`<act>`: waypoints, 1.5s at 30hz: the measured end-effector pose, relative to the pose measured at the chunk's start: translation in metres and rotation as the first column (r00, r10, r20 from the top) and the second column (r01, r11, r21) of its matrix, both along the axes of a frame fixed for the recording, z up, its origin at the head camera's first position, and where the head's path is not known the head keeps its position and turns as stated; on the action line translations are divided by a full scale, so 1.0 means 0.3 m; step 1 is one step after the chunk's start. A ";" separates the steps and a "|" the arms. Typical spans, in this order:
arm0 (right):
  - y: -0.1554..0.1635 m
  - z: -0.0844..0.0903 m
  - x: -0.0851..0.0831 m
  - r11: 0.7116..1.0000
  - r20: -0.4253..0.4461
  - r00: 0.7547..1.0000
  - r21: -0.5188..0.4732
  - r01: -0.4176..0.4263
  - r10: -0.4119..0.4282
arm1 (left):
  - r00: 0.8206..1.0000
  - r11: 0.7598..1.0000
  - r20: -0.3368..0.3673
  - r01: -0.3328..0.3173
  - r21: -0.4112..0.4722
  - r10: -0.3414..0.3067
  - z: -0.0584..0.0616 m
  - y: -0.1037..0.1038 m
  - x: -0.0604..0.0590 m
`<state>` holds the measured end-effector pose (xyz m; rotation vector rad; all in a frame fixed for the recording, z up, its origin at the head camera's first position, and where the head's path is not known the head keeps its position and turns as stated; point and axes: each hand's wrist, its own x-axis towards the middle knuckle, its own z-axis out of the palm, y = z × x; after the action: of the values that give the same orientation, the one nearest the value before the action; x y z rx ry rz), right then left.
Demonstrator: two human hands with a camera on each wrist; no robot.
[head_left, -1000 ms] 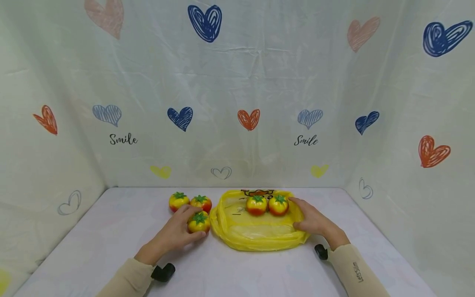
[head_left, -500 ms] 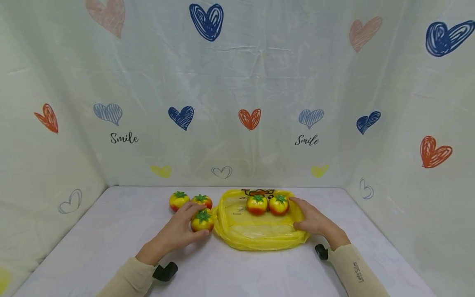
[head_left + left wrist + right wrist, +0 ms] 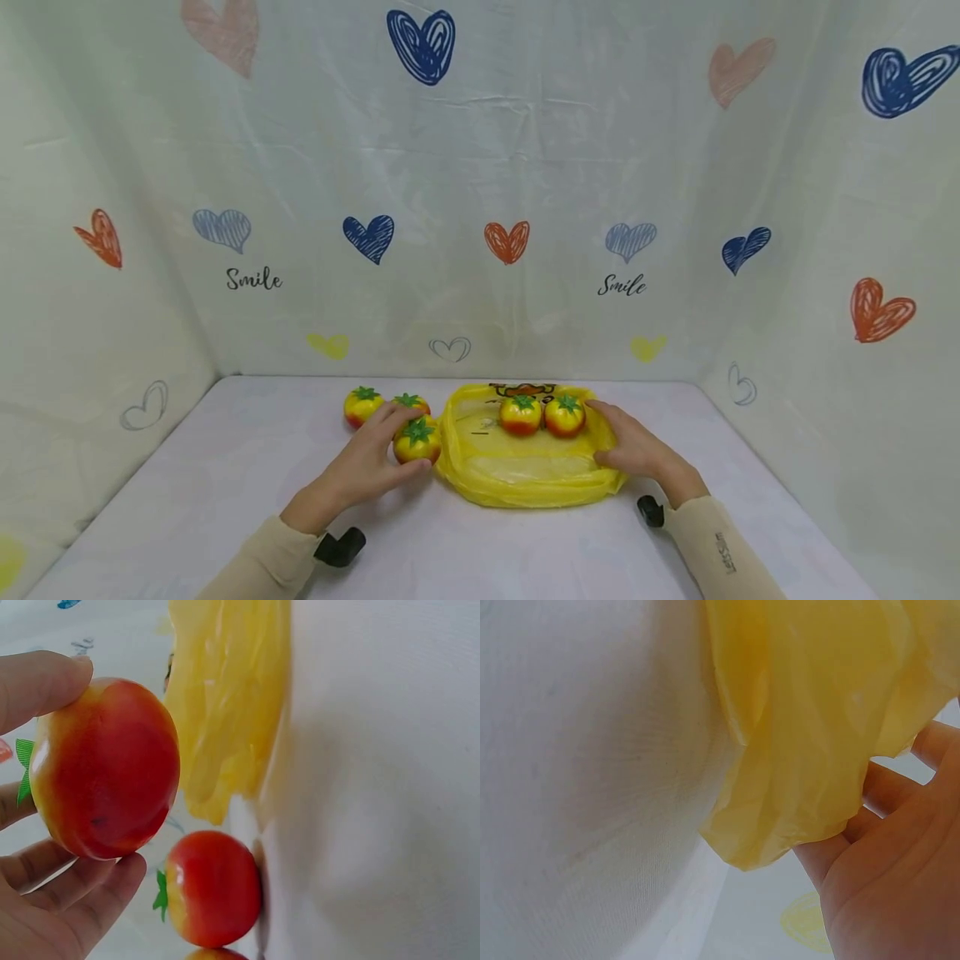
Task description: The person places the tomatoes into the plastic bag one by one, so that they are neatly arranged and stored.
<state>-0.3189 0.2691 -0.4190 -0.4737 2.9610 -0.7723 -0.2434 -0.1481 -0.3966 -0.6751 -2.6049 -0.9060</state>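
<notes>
left hand (image 3: 365, 467) fingers grasp a toy tomato (image 3: 417, 442) just beside the yellow bag (image 3: 517, 475); right hand (image 3: 637, 450) fingers pinch its rim (holding it open). next, probably lift it over the rim.

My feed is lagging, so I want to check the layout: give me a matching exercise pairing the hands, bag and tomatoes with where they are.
Things:
1. left hand
2. right hand
3. bag
4. far-left tomato

Places or states:
a. lies open on the table, two tomatoes inside
b. grips a tomato beside the bag
c. sits untouched on the table
d. holds the bag's right edge

Pairs: 1-b, 2-d, 3-a, 4-c
</notes>
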 end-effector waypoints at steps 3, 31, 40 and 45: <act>0.002 -0.003 -0.005 1.000 -0.007 1.000 0.006 -0.004 0.004 | 1.000 1.000 -0.014 0.002 0.007 -0.002 0.005 0.008 -0.003; 0.006 -0.007 -0.007 1.000 -0.005 1.000 0.003 -0.011 0.011 | 0.994 0.996 -0.056 0.093 -0.017 -0.094 0.058 0.169 -0.123; 0.006 -0.007 -0.011 1.000 -0.008 1.000 0.010 -0.014 0.014 | 0.995 0.995 -0.007 0.096 -0.024 -0.096 0.074 0.196 -0.161; 0.003 -0.006 -0.014 1.000 -0.004 1.000 0.011 -0.013 0.013 | 0.996 0.996 0.035 0.084 -0.033 -0.083 0.075 0.208 -0.182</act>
<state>-0.3232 0.2700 -0.4209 -0.4941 2.9610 -0.7537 -0.2981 -0.0858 -0.3742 -0.7904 -2.6452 -0.9056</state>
